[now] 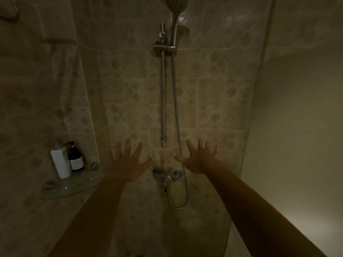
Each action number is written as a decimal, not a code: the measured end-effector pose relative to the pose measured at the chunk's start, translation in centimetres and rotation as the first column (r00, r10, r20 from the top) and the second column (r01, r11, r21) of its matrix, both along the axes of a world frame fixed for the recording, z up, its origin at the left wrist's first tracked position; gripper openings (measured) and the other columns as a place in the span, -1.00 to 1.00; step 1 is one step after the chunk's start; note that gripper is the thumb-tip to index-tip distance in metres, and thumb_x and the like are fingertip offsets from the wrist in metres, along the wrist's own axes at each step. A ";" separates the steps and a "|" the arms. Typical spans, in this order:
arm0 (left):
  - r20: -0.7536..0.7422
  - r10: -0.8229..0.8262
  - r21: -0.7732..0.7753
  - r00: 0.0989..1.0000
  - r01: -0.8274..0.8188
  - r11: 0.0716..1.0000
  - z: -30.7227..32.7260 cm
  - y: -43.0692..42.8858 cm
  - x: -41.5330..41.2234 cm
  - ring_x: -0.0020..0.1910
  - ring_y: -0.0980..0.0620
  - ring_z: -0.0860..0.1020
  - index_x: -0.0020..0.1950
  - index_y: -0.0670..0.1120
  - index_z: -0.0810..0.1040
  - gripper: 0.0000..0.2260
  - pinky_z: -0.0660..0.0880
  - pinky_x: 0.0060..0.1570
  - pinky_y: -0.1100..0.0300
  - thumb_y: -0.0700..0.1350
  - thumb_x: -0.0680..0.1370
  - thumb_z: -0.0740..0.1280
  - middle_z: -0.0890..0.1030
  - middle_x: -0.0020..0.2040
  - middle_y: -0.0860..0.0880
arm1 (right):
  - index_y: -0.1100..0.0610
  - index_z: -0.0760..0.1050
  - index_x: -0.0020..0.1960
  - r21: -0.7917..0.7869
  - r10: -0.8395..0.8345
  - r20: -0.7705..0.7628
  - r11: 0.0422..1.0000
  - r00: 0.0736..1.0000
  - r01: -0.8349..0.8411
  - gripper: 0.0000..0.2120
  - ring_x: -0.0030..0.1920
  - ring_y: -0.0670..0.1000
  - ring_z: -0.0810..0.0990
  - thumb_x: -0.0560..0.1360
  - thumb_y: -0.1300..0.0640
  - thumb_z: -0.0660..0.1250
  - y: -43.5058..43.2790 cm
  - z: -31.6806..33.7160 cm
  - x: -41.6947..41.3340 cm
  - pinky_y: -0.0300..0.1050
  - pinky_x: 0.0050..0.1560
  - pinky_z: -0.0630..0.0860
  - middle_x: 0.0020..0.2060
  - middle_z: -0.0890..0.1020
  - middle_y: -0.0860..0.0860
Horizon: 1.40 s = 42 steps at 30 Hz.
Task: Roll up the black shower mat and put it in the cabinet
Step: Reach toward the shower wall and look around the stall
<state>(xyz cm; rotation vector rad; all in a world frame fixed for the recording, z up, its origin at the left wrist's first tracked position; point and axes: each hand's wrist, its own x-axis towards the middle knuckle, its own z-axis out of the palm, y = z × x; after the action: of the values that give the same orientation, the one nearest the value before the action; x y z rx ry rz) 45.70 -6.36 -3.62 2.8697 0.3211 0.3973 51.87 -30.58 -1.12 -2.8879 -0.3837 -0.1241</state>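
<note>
I stand in a dim shower stall facing the tiled back wall. My left hand [128,160] is stretched out in front of me with its fingers spread and holds nothing. My right hand [199,158] is held out the same way, fingers apart and empty, a little right of the shower rail. Both hands hover in the air in front of the wall, above the mixer tap [168,176]. Neither the black shower mat nor the cabinet is in view; the floor is cut off at the bottom edge.
A chrome shower rail [163,97] with a hand shower [175,8] and looping hose [178,197] runs down the wall. A glass corner shelf [74,184] at left carries a white bottle [60,162] and a dark pump bottle [75,156]. A plain wall [297,127] closes the right side.
</note>
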 end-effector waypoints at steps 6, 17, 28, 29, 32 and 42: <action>0.013 0.144 0.088 0.990 -0.144 0.986 -1.7 3.6 5.7 0.53 -0.16 -0.31 0.54 0.23 -0.17 -0.20 -0.30 0.44 -0.29 0.53 0.41 -0.03 -0.27 0.59 -0.03 | -0.18 -0.25 0.53 0.002 0.144 0.005 0.990 0.990 -0.144 0.06 0.52 0.25 -0.29 0.17 -0.69 -0.27 5.0 -2.0 8.1 0.40 0.32 -0.46 0.55 -0.24 0.14; 0.123 0.426 0.109 0.896 -0.439 0.892 0.8 16.3 11.2 0.53 -0.17 -0.31 0.53 0.22 -0.25 -0.09 -0.27 0.43 -0.30 0.61 0.26 -0.22 -0.29 0.58 -0.03 | -0.12 -0.13 0.56 0.082 0.528 0.141 0.837 0.837 -0.542 -0.29 0.55 0.18 -0.18 0.52 -0.41 -0.09 21.9 -1.5 17.8 0.30 0.49 -0.19 0.58 -0.12 0.11; 0.131 0.776 0.064 0.617 -0.786 0.615 0.5 24.4 1.0 0.52 -0.13 -0.35 0.54 0.22 -0.20 -0.18 -0.30 0.43 -0.29 0.54 0.40 -0.02 -0.31 0.57 -0.01 | -0.21 -0.17 0.53 0.104 0.870 0.145 0.460 0.471 -0.882 -0.15 0.55 0.06 -0.24 0.34 -0.57 -0.31 39.8 -0.1 13.8 0.32 0.45 -0.27 0.58 -0.17 0.04; 0.131 0.795 0.065 0.592 -0.805 0.589 0.5 24.7 0.3 0.52 -0.13 -0.35 0.54 0.23 -0.20 -0.17 -0.28 0.44 -0.30 0.56 0.38 -0.05 -0.32 0.57 -0.01 | -0.19 -0.17 0.54 0.096 0.887 0.145 0.428 0.438 -0.899 -0.14 0.54 0.06 -0.25 0.33 -0.56 -0.32 40.5 -0.1 13.3 0.31 0.46 -0.27 0.58 -0.18 0.03; 0.094 0.834 0.112 0.544 -0.838 0.534 0.3 25.3 -2.4 0.51 -0.13 -0.38 0.52 0.24 -0.27 -0.11 -0.30 0.43 -0.31 0.62 0.30 -0.17 -0.35 0.56 0.00 | -0.18 -0.17 0.54 0.060 0.924 0.144 0.350 0.355 -0.935 -0.24 0.53 0.04 -0.30 0.44 -0.50 -0.22 42.4 -0.6 11.2 0.30 0.46 -0.30 0.57 -0.20 -0.02; 0.074 0.997 0.092 0.035 -0.995 0.028 -1.5 21.3 -14.3 0.51 -0.17 -0.35 0.53 0.21 -0.27 -0.04 -0.27 0.43 -0.34 0.63 0.22 -0.25 -0.34 0.56 -0.03 | -0.20 -0.06 0.54 -0.023 0.974 0.040 -0.221 -0.222 -0.975 -0.37 0.53 0.09 -0.31 0.53 -0.39 -0.15 49.6 -2.1 -0.3 0.39 0.44 -0.25 0.58 -0.18 -0.01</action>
<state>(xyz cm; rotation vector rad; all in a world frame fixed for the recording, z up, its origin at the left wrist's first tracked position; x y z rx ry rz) 31.38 14.97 -5.10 2.0826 2.4711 0.5820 51.53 19.05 -3.24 -1.4988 -2.5078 0.1151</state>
